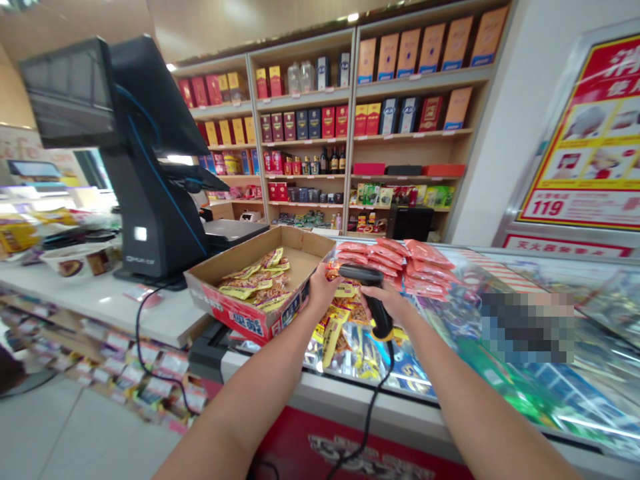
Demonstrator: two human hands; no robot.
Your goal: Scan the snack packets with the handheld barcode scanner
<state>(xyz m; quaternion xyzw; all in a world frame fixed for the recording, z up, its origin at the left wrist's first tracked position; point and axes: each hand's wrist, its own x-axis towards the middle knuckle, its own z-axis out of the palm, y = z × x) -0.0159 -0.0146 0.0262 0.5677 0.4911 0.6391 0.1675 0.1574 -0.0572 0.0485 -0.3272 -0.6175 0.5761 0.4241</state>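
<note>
Two bare arms reach out from the bottom of the view toward a glass counter top [500, 407] with a red front.

At about 12 o'clock, far back, stand big shelves [350, 127] full of red, blue and orange boxes. At 10 o'clock a black checkout machine [145, 173] with two screens stands on a white counter. A red and yellow poster [590, 140] hangs at 2 o'clock.

Near the middle sits an open cardboard box [300, 257], tilted, with yellow snack packets [253, 283] in its left part. Red snack packets [400, 260] lie in a stack just right of it, at about 1 o'clock from the hands. More yellow packets [340, 330] lie on the glass under the hands.

The left hand [323, 290] is at the right corner of the box. Its fingers are curled and seem to hold a yellow packet, but that is hard to tell.

The right hand [393, 303] is just beside the left one, at its 3 o'clock. It is closed tight around the handle of a black barcode scanner [367, 283]. The scanner's head points left, at 9 o'clock, toward the left hand. Its black cord hangs down to 6 o'clock.
</note>
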